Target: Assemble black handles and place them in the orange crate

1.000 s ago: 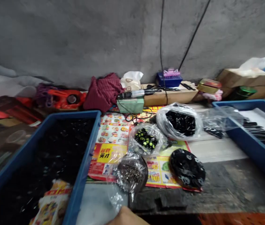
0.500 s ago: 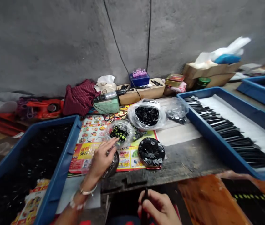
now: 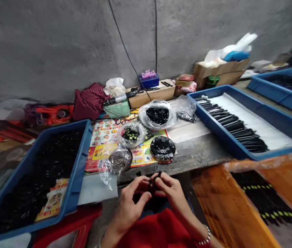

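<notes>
You had dim, flat light, and the rough grey concrete wall (image 3: 58, 48) darkened toward the upper right corner. The crumpled clear plastic bag (image 3: 172, 119) glinted, your small black piece (image 3: 153, 184) lost detail, and the far-right blue plastic tray (image 3: 277, 96) looked soft.

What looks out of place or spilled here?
Colourful printed paper lies in the left blue tray among black pieces; odd because it doesn't match them, though possibly deliberate. No clear spill. The dark piece between the left hand and right hand is too hidden to check for damage.
</notes>
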Demonstrator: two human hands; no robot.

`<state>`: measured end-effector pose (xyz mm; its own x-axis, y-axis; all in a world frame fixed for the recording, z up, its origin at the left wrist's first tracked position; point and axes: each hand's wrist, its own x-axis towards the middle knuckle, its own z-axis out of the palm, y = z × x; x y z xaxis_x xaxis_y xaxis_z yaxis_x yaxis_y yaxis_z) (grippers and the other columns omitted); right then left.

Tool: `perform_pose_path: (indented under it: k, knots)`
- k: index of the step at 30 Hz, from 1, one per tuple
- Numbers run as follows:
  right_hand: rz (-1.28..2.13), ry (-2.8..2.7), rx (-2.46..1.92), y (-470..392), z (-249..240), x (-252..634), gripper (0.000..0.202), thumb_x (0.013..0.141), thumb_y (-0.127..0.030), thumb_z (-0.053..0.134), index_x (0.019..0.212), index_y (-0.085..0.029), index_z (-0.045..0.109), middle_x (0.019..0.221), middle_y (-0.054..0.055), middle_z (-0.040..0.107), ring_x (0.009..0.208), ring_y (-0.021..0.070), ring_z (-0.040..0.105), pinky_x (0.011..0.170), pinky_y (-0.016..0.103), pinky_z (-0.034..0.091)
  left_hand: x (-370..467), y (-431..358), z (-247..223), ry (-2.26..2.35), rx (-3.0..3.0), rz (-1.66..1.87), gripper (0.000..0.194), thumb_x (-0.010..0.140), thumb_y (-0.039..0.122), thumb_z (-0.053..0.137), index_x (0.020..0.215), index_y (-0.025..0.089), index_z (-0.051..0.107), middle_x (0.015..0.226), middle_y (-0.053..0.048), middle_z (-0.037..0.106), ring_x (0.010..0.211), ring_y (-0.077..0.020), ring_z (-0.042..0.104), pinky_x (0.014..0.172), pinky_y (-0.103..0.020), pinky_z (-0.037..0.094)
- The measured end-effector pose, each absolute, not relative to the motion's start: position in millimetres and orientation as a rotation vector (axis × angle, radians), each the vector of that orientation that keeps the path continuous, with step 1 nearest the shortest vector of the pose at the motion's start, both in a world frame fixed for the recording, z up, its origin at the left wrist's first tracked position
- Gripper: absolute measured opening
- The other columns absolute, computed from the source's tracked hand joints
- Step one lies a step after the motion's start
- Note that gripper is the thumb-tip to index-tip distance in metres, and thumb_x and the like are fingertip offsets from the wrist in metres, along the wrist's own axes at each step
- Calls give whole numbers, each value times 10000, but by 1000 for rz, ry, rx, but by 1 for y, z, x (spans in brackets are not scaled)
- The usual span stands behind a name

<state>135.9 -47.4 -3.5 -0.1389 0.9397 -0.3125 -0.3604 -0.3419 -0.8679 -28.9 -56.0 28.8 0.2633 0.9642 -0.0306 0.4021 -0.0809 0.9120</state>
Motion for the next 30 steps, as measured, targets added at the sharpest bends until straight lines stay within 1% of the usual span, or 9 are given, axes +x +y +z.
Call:
perform_pose_path:
  k: [4,6,10,13,15,18,21,26,30]
  knots:
    - [1600,-797,-1192,-51,-7,126,441,666,-577,755,813,-161,734,766,2,503,689,148,539,518,200,491,-18,-78,5,1356,1563,904,363,843,164,567,1191,257,521,1011,-35,662,893,-170,674,769,-257,581]
    - [1548,-852,-1208,-53,-11,122,426,682,-564,747,822,-161,758,739,4,494,676,145,519,490,187,459,-14,-81,-3,1362,1537,935,381,849,163,559,1213,256,497,1038,-43,648,889,-170,673,753,-257,583]
    - [1501,-916,-1180,-52,-18,116,414,700,-538,740,819,-143,773,718,20,540,622,130,493,480,197,418,-9,-78,-11,1332,1416,972,339,849,172,554,1178,240,505,1084,-59,654,930,-191,678,761,-267,582]
    - [1595,-888,-1140,-48,-20,116,415,672,-528,766,829,-143,765,718,18,580,553,110,490,488,217,438,-11,-72,-14,1282,1292,1016,273,836,171,537,1105,216,529,1006,-46,673,812,-169,689,713,-256,580]
    - [1671,-855,-1112,-43,-21,117,436,642,-515,790,881,-151,762,753,32,633,573,124,529,521,235,464,-16,-67,-16,1267,1244,1039,252,824,177,532,1074,204,536,972,-40,673,774,-157,680,680,-241,574]
    - [1745,-813,-1106,-36,-20,117,478,596,-500,821,913,-148,758,743,44,676,600,147,564,562,266,485,-24,-62,-19,1307,1245,1061,259,825,192,537,1083,202,536,994,-46,672,864,-170,675,734,-247,572]
    - [1752,-798,-1113,-30,-19,114,436,574,-481,836,823,-133,755,641,22,652,557,136,542,561,267,475,-29,-61,-21,1417,1334,1073,307,828,193,568,1131,215,522,982,-42,671,901,-177,672,790,-271,570]
    - [1758,-783,-1085,-26,-23,107,426,589,-467,837,842,-135,752,709,40,677,609,150,567,597,269,487,-32,-63,-25,1598,1701,1145,267,847,134,565,1097,227,581,1009,-48,678,958,-187,656,897,-315,527]
    - [1803,-815,-1100,-21,-22,109,467,588,-507,830,858,-135,749,722,43,683,584,141,566,575,266,486,-35,-63,-24,1557,1715,1162,232,847,133,575,1055,224,624,976,-39,702,914,-178,676,848,-279,546]
